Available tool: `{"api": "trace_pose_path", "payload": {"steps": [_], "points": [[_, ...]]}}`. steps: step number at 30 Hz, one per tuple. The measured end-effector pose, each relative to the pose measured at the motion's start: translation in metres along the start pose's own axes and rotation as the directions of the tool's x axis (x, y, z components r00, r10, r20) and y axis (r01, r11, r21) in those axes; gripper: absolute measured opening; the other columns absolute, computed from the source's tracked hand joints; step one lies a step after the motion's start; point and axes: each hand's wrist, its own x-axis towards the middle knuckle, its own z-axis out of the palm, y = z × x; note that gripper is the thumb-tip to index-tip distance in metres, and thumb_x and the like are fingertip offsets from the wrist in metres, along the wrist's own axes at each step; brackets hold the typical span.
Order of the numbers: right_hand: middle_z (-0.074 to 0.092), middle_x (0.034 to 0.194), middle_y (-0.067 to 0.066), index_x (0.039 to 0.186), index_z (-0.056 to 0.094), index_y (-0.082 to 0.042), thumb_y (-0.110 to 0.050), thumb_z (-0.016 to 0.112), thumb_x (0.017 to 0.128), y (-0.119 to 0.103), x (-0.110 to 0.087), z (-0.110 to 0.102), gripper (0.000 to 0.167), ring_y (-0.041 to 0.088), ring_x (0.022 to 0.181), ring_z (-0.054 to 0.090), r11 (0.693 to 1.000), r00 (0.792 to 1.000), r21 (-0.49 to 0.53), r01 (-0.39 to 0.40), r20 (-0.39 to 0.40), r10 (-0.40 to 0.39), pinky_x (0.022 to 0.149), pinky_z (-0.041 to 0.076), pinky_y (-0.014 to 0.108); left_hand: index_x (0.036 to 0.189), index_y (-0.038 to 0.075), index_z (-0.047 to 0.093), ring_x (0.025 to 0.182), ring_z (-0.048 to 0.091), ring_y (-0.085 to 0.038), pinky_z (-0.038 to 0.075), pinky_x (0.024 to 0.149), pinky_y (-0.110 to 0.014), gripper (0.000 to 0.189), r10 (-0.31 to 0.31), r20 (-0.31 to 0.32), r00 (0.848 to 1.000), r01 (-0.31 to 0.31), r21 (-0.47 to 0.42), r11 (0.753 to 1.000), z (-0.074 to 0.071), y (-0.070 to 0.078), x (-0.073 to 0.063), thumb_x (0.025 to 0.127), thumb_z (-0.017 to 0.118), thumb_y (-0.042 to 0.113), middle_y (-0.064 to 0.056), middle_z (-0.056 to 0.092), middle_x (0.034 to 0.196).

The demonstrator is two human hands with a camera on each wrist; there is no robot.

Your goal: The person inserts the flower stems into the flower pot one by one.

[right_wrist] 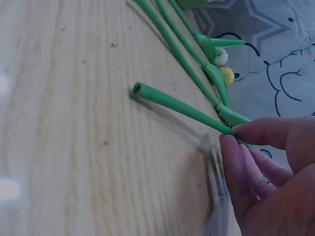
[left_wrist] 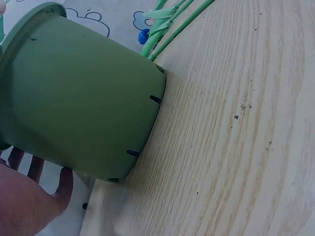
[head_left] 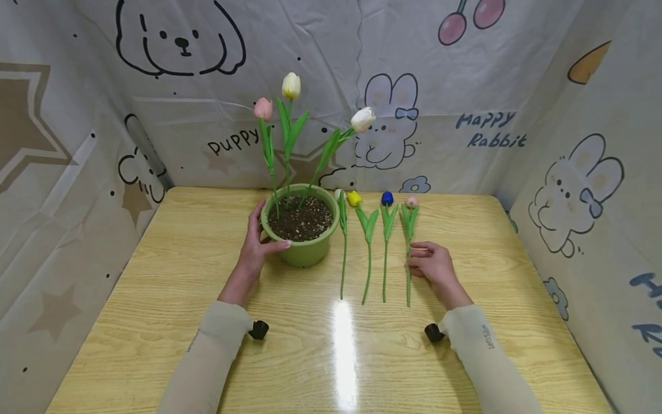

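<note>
My left hand (head_left: 251,251) holds a green flowerpot (head_left: 302,253) from the left side, thumb across the front of the rim and fingers along its far side. Dark soil fills the pot, and three artificial tulips stand in it: a pink tulip (head_left: 263,109), a pale yellow tulip (head_left: 291,85) and a leaning white tulip (head_left: 363,119). To the right, my right hand (head_left: 435,265) pinches the stem of a light pink tulip (head_left: 408,221) between thumb and fingers. In the right wrist view, the hollow end of its stem (right_wrist: 170,102) casts a shadow on the table.
Left of the held tulip lie a blue tulip (head_left: 387,199), a yellow tulip (head_left: 354,199) and a white tulip (head_left: 343,215), stems pointing toward me. The wooden table (head_left: 289,368) is enclosed by printed cloth (head_left: 320,46) at the back and sides.
</note>
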Motion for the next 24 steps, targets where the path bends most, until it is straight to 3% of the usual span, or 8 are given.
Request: {"api": "trace_pose_path", "payload": {"steps": [7,16,24], "points": [[0.062,0.127,0.018,0.149,0.051,0.000,-0.002,0.065,0.099,-0.008,-0.006,-0.004,0.052,0.017,0.097,0.071,0.999,0.999,0.050,0.018,0.030,-0.019,0.083,0.063,0.032,0.167,0.031,0.012,0.158,0.017,-0.024,0.019,0.126,-0.057,0.108,0.002,-0.004,1.000,-0.002,0.002,1.000,0.000,-0.001,-0.001,0.084,0.078,0.009,0.001,0.020,0.171],[0.061,0.132,0.021,0.151,0.048,0.001,-0.004,0.066,0.099,-0.020,-0.016,-0.004,0.055,0.018,0.103,0.071,0.993,0.995,0.080,0.086,0.049,-0.090,0.083,0.062,0.028,0.166,0.036,0.014,0.158,0.016,-0.022,0.014,0.127,-0.058,0.106,0.000,-0.004,1.000,0.001,0.008,1.000,0.001,-0.002,-0.001,0.085,0.078,0.012,0.003,0.020,0.171],[0.064,0.128,0.016,0.151,0.048,0.000,-0.003,0.067,0.099,-0.032,-0.023,-0.001,0.055,0.010,0.095,0.072,0.987,0.991,0.110,0.120,0.048,-0.125,0.083,0.062,0.028,0.166,0.033,0.013,0.158,0.017,-0.023,0.014,0.127,-0.058,0.107,0.005,-0.008,1.000,-0.005,0.014,1.000,0.000,-0.002,0.000,0.084,0.078,0.013,0.004,0.020,0.171]]}}
